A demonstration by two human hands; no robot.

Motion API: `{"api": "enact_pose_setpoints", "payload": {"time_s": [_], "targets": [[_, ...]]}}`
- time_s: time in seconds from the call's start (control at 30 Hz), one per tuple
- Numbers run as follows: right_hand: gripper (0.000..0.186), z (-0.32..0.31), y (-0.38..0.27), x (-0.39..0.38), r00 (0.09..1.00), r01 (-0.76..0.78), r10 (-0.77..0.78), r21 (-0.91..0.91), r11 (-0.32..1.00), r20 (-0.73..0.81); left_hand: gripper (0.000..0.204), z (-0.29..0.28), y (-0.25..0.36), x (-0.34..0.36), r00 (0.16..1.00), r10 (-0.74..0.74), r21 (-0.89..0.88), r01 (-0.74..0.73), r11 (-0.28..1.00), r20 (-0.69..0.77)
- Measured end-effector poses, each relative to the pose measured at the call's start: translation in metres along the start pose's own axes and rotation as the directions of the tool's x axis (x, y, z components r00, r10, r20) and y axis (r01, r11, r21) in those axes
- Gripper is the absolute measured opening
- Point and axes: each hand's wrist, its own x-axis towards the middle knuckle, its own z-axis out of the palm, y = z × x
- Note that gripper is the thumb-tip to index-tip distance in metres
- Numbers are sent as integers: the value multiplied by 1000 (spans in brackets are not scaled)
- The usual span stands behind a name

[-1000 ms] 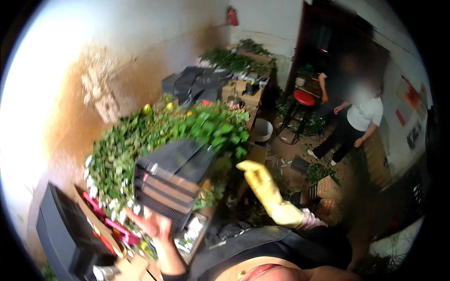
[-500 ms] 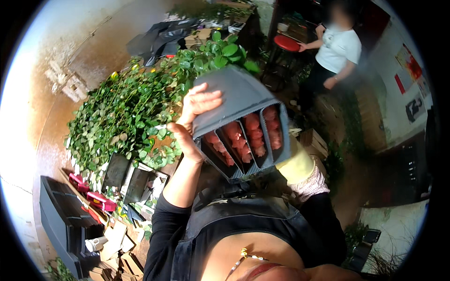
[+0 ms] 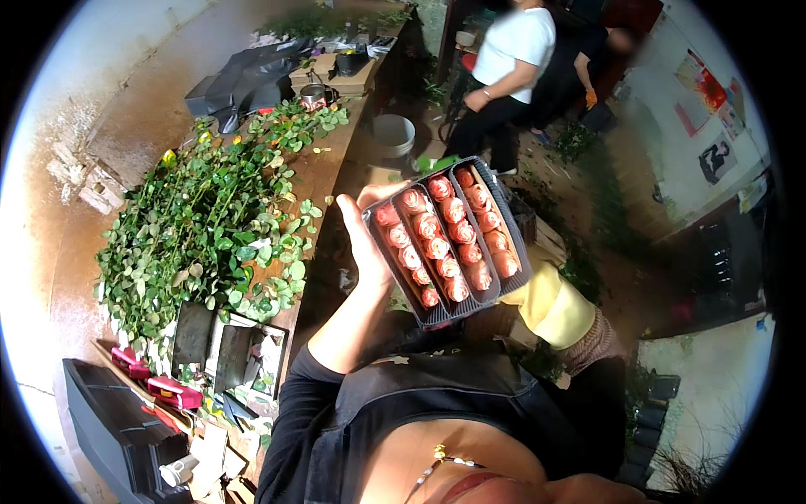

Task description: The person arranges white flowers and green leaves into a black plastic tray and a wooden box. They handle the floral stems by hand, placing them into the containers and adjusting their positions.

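Note:
A bundle of pink roses is held up in front of my chest, its blooms facing me. The blooms stand in several rows, parted by dark corrugated cardboard that also wraps the outside. My bare left hand presses against the bundle's left side, thumb raised and the other fingers partly hidden behind it. At the lower right, my right hand in a yellow glove holds the bundle from below, its fingers hidden by the wrap.
A heap of leafy cut stems covers much of the wooden table at left. Near it are a dark cardboard stack and pink-red tools. A pale bucket stands beyond, before a person in white and another in black.
The bundle has tipped so its blooms face me, and the leaves above it are mostly out of sight. The person in white has moved left; a second person now shows.

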Motion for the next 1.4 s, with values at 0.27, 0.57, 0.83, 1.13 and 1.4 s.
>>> {"api": "enact_pose_setpoints", "payload": {"time_s": [0.27,0.57,0.83,1.13,1.4], "targets": [[51,31,-22,18,997,-76,76,17,997,3,62,-38,36,-14,994,-49,501,-5,865,94],[49,58,-37,35,992,-108,107,13,994,68,32,-47,126,-23,959,-8,909,-265,321,282],[48,71,-42,45,965,-186,159,118,975,210,32,-66,145,-25,977,56,964,-214,158,207],[47,106,-34,49,941,-243,193,158,957,277,19,-92,144,-16,946,96,950,-311,-1,310],[46,122,-30,58,940,-292,250,170,941,233,29,-120,131,-2,958,45,935,-288,205,285]]}}
